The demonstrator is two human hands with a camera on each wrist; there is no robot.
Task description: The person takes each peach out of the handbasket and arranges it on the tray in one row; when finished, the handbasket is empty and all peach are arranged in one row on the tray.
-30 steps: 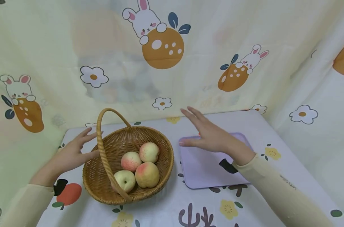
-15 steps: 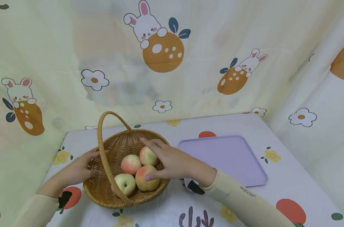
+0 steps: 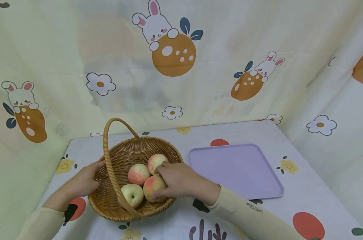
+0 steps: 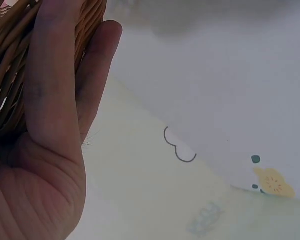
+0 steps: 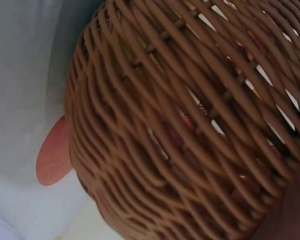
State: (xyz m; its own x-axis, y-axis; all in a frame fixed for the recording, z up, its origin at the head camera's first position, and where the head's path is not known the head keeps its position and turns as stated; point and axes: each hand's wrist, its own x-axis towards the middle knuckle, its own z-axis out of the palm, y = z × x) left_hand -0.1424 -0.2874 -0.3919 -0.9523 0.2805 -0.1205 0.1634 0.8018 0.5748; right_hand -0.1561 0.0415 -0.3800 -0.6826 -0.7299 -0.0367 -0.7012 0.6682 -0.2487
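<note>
A brown wicker basket [image 3: 121,150] with a tall arched handle stands on the table at the left of the head view. Inside lie a reddish peach [image 3: 138,174], a paler peach [image 3: 156,161], a yellow-red peach [image 3: 152,186] and a pale green-yellow fruit [image 3: 133,194] with a stem dimple. My left hand [image 3: 84,180] grips the basket's left rim, and in the left wrist view its fingers lie against the wicker wall. Over the right rim, my right hand [image 3: 181,180] has its fingers and thumb curled round the yellow-red peach. The right wrist view is mostly wicker wall [image 5: 165,125].
A flat lilac tray [image 3: 235,170] lies on the table right of the basket, behind my right forearm. The table wears a white printed cloth [image 3: 289,186]. A cream curtain [image 3: 217,66] with rabbit prints hangs along the back and sides.
My right hand has moved left from above the tray into the basket and closed round the yellow-red peach. The left hand has come down onto the basket's left rim.
</note>
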